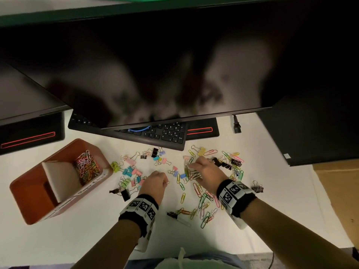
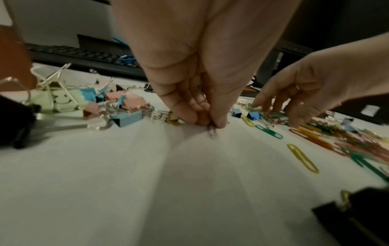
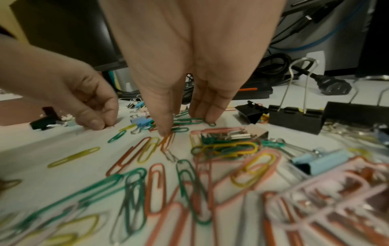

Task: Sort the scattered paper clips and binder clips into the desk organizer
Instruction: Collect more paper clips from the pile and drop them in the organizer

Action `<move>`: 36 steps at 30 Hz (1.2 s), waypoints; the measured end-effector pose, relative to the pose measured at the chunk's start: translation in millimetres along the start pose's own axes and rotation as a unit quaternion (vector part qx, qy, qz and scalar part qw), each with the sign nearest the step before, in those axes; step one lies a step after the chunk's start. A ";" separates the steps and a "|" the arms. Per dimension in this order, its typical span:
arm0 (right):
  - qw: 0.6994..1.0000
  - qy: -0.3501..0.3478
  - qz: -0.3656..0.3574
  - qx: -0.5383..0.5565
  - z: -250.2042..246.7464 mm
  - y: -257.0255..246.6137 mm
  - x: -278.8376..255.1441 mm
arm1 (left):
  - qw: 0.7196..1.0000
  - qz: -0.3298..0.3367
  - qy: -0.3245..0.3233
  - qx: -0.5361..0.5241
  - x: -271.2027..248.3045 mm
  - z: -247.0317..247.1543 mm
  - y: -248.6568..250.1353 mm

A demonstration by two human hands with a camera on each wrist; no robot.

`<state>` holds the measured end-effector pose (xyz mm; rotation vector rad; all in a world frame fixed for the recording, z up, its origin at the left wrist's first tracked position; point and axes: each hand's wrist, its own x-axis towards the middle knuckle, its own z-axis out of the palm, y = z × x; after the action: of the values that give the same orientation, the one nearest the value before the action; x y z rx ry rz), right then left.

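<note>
The orange desk organizer (image 1: pixel 35 193) stands at the left, with coloured paper clips (image 1: pixel 88 167) heaped in its far compartment. Pastel binder clips (image 1: pixel 134 171) lie scattered beside it, and black binder clips (image 1: pixel 225 164) lie further right. Loose paper clips (image 1: pixel 206 202) spread under and in front of my right hand. My left hand (image 1: pixel 165 181) pinches a small silver paper clip (image 2: pixel 212 131) at the table surface. The straight fingers (image 3: pixel 206 116) of my right hand (image 1: pixel 194 172) touch green paper clips, and its thumb (image 3: pixel 166 131) rests on an orange one.
A black keyboard (image 1: pixel 165 134) lies just behind the clips under a large dark monitor (image 1: pixel 155 65). A power plug (image 1: pixel 237 127) rests at the back right. A cardboard box (image 1: pixel 338 191) borders the table on the right. A big black binder clip (image 3: pixel 294 118) stands near my right hand.
</note>
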<state>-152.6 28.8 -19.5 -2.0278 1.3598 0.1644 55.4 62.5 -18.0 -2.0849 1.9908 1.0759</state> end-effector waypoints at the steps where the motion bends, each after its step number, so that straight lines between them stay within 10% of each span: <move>1: 1.000 -0.002 -0.004 0.003 1.8 -0.7 -0.4 | 1.000 -0.002 0.005 -0.005 0.3 0.1 0.1; 14: 1.000 -0.007 0.023 0.007 -1.7 -2.9 2.7 | 0.993 0.091 -0.043 0.057 3.8 -5.0 -1.9; 28: 0.995 0.027 0.027 0.090 -3.6 9.5 -9.2 | 0.999 0.015 -0.004 -0.036 26.0 19.6 53.8; 36: 0.988 0.057 0.045 0.134 -19.5 13.7 3.9 | 0.993 0.092 0.057 0.045 28.5 12.2 37.0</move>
<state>-167.7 11.1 -12.7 -1.7760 1.4592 -0.0933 14.6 38.2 -26.7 -1.9908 2.2786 0.8902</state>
